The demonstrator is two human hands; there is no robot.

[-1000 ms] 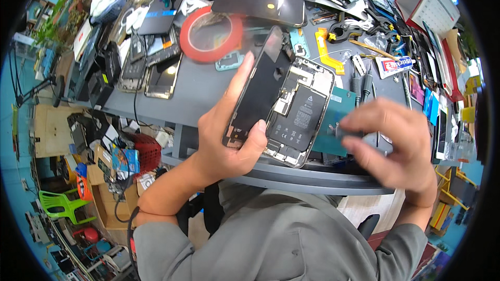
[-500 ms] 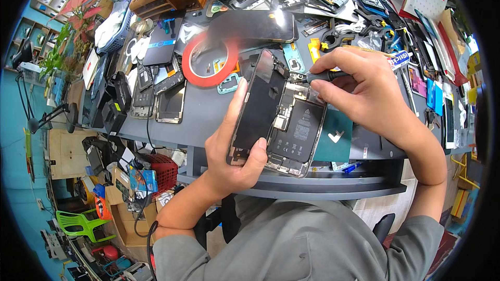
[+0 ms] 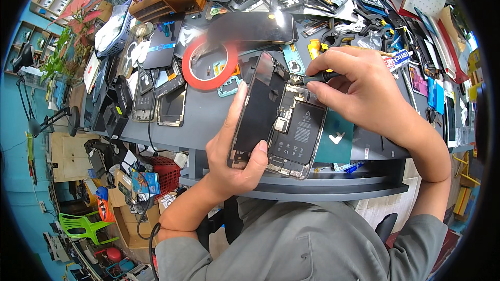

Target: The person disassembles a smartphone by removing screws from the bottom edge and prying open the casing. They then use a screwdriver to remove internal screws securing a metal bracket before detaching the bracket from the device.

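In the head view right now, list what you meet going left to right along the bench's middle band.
Dark phone lying flat → red tape ring → left hand holding the lifted phone screen → opened phone body with black battery → right hand gripping a black screwdriver.

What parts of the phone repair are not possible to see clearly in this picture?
1. Head view: the tool tip, where it meets the opened phone, is too small to make out.
2. The tool's rear end is hidden inside the right hand.
3. The lifted screen covers the phone's left side.
4. The left hand covers the screen's lower corner.
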